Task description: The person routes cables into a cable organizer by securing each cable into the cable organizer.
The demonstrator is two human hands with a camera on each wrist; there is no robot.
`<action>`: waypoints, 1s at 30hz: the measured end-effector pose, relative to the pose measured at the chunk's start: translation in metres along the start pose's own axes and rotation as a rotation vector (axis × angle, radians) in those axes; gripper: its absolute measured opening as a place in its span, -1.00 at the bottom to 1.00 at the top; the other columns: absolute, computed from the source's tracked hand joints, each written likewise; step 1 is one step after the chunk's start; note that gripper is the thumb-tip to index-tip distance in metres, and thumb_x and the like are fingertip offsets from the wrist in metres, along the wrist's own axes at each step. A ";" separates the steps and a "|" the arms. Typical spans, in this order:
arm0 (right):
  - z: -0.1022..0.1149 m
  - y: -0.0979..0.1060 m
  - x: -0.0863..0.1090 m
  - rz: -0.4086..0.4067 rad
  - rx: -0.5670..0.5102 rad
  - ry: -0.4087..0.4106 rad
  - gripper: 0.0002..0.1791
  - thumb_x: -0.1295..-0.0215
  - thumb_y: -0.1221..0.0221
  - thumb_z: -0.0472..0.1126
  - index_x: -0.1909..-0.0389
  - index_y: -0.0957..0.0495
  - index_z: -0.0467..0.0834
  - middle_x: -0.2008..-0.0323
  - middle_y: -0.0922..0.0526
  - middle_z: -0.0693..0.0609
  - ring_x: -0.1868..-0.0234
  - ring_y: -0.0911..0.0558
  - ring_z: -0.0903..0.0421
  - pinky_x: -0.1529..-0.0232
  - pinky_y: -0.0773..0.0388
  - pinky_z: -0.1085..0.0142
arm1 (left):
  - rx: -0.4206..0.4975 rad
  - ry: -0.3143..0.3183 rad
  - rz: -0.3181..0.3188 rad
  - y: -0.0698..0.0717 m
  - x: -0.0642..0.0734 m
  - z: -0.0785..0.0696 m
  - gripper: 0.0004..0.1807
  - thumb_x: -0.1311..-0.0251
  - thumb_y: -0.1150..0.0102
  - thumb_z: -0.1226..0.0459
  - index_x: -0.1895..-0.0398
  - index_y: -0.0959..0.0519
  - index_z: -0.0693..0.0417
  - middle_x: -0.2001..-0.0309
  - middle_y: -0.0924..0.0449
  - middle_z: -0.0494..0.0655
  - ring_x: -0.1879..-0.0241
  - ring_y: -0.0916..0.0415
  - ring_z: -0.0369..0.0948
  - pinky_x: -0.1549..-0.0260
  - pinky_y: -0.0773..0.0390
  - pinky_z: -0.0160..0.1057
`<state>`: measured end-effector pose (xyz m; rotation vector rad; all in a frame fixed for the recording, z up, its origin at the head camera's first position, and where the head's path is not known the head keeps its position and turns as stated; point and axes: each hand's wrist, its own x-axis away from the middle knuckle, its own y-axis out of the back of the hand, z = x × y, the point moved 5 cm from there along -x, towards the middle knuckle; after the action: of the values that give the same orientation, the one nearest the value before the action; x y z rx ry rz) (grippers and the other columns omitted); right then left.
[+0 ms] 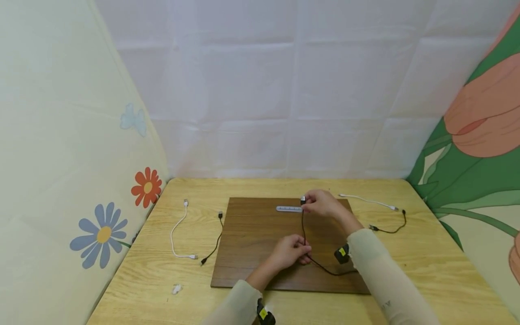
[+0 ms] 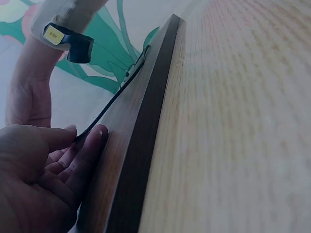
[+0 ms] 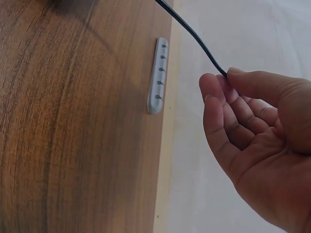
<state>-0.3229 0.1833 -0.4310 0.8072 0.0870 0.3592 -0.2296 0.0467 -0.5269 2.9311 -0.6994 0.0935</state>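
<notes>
A black USB cable (image 1: 303, 225) runs between both hands over a brown wooden board (image 1: 252, 239). My right hand (image 1: 323, 204) pinches it between thumb and fingertips just below the metal plug (image 1: 303, 200), which points up. Lower down, my left hand (image 1: 287, 253) pinches the same cable, close over the board. From there the cable curves right until the right forearm hides it. Beside the right hand, a grey cable holder strip (image 3: 159, 75) with several small slots lies on the board; no cable sits in its slots in the right wrist view.
Left of the board lie a white cable (image 1: 172, 237) and a short black cable (image 1: 219, 237). On the right are another white cable (image 1: 365, 200) and black cable (image 1: 396, 231). A small whitish scrap (image 1: 176, 289) rests at front left. Printed cloths surround the table (image 1: 138, 280).
</notes>
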 end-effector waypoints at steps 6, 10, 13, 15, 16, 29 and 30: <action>-0.005 -0.006 -0.006 0.006 -0.023 -0.021 -0.90 -0.34 -0.28 -0.29 0.29 -0.58 -0.25 0.38 -0.73 -0.01 0.34 -0.71 0.14 0.28 -0.60 0.27 | -0.010 0.024 0.016 0.000 -0.004 0.002 -0.94 -0.35 -0.24 0.41 0.29 -0.57 0.24 0.46 -0.72 -0.03 0.54 -0.70 -0.21 0.52 -0.71 -0.25; -0.008 -0.009 -0.008 0.010 -0.033 -0.025 -0.90 -0.34 -0.28 -0.30 0.31 -0.56 -0.25 0.38 -0.73 -0.02 0.33 -0.71 0.13 0.27 -0.58 0.28 | -0.022 0.043 0.014 0.000 -0.005 0.001 -0.93 -0.35 -0.24 0.41 0.30 -0.56 0.23 0.47 -0.72 -0.02 0.55 -0.70 -0.19 0.53 -0.71 -0.24; -0.010 -0.010 -0.010 0.012 -0.034 -0.027 -0.91 -0.35 -0.27 -0.30 0.30 -0.56 -0.25 0.37 -0.72 -0.02 0.32 -0.71 0.12 0.25 -0.59 0.27 | -0.039 0.058 0.014 0.001 -0.006 0.001 -0.93 -0.35 -0.23 0.40 0.31 -0.57 0.21 0.47 -0.73 -0.04 0.55 -0.70 -0.19 0.54 -0.70 -0.25; -0.011 -0.011 -0.011 0.015 -0.037 -0.027 -0.91 -0.35 -0.26 -0.31 0.29 -0.56 -0.25 0.36 -0.72 -0.04 0.31 -0.71 0.12 0.24 -0.59 0.26 | -0.051 0.066 0.014 0.001 -0.006 0.000 -0.93 -0.36 -0.23 0.40 0.32 -0.57 0.20 0.47 -0.73 -0.05 0.56 -0.70 -0.19 0.55 -0.70 -0.26; -0.011 -0.011 -0.012 0.016 -0.035 -0.031 -0.91 -0.36 -0.26 -0.30 0.29 -0.56 -0.25 0.36 -0.72 -0.03 0.31 -0.71 0.12 0.25 -0.59 0.26 | -0.061 0.067 0.015 0.001 -0.007 0.000 -0.92 -0.36 -0.23 0.40 0.32 -0.57 0.20 0.47 -0.73 -0.06 0.56 -0.70 -0.19 0.55 -0.70 -0.26; -0.023 -0.015 -0.021 0.017 -0.033 -0.057 -0.87 -0.35 -0.26 -0.30 0.36 -0.51 -0.24 0.39 -0.69 -0.02 0.35 -0.65 0.14 0.31 -0.50 0.29 | 0.165 0.151 -0.031 0.003 -0.010 0.002 -0.93 -0.37 -0.09 0.52 0.25 -0.57 0.38 0.42 -0.68 0.05 0.39 -0.73 -0.10 0.32 -0.74 -0.19; -0.025 -0.015 -0.022 0.014 -0.036 -0.059 -0.87 -0.35 -0.26 -0.30 0.36 -0.52 -0.24 0.39 -0.70 -0.02 0.35 -0.65 0.15 0.30 -0.52 0.29 | 0.175 0.151 -0.033 0.003 -0.010 0.002 -0.93 -0.37 -0.09 0.53 0.23 -0.58 0.38 0.41 -0.68 0.04 0.38 -0.72 -0.12 0.31 -0.74 -0.20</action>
<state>-0.3447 0.1828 -0.4602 0.7823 0.0203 0.3488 -0.2403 0.0481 -0.5290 3.0570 -0.6505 0.3881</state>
